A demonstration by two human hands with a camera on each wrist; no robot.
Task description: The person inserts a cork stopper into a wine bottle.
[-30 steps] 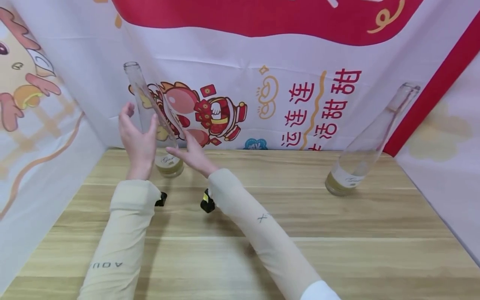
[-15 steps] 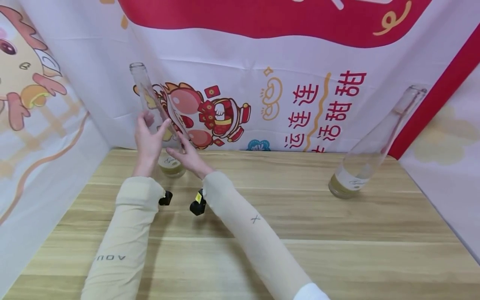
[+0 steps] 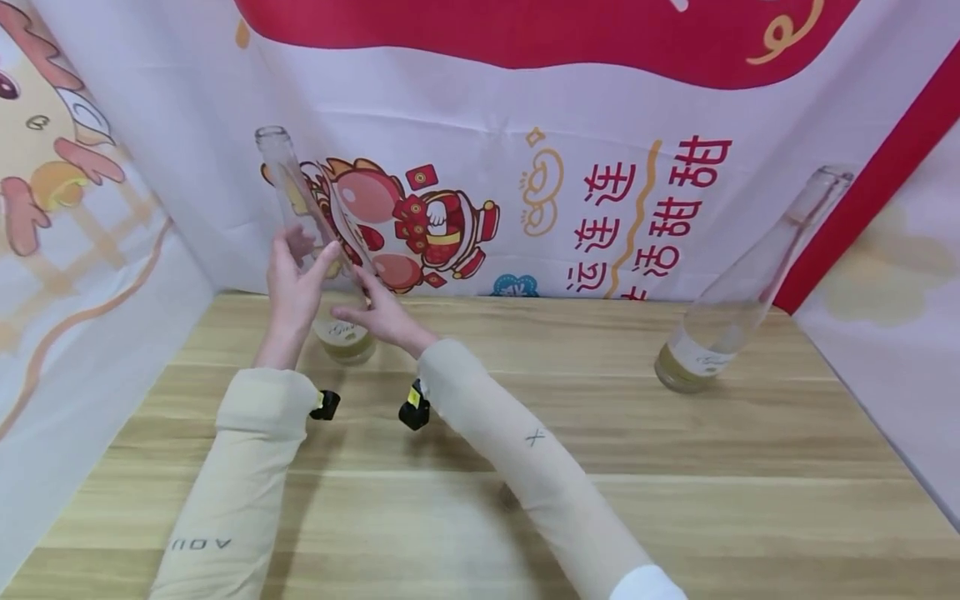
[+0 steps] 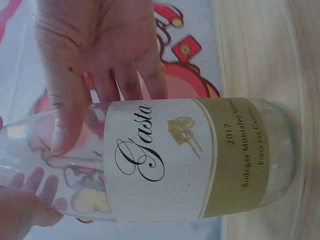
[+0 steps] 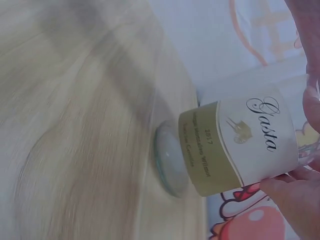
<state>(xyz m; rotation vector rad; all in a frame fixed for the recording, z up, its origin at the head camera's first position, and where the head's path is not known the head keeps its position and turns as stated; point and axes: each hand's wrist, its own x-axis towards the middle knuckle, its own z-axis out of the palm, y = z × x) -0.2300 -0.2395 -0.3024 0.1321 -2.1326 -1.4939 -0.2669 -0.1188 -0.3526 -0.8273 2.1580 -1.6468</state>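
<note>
A clear glass bottle point(image 3: 343, 333) with a white and olive label, lettered "Gasta" in the left wrist view, is at the back left of the table, between both hands. My left hand point(image 3: 292, 283) holds its body, thumb in front and fingers at the far side. My right hand point(image 3: 390, 317) holds it lower on the right side. In the right wrist view the bottle base point(image 5: 170, 160) is at the tabletop; whether it touches is hard to tell. A second, similar bottle point(image 3: 723, 325) stands at the back right, away from both hands.
A wood-grain table point(image 3: 525, 400) spans the view. Behind it hangs a white and red printed cloth point(image 3: 450, 100), close to the bottles. Another printed cloth point(image 3: 97, 275) lines the left side. Small black wrist cameras point(image 3: 414, 408) show under the sleeves.
Both hands have closed in around the bottle. Its base has shifted slightly right and toward me. The second bottle has stayed where it was.
</note>
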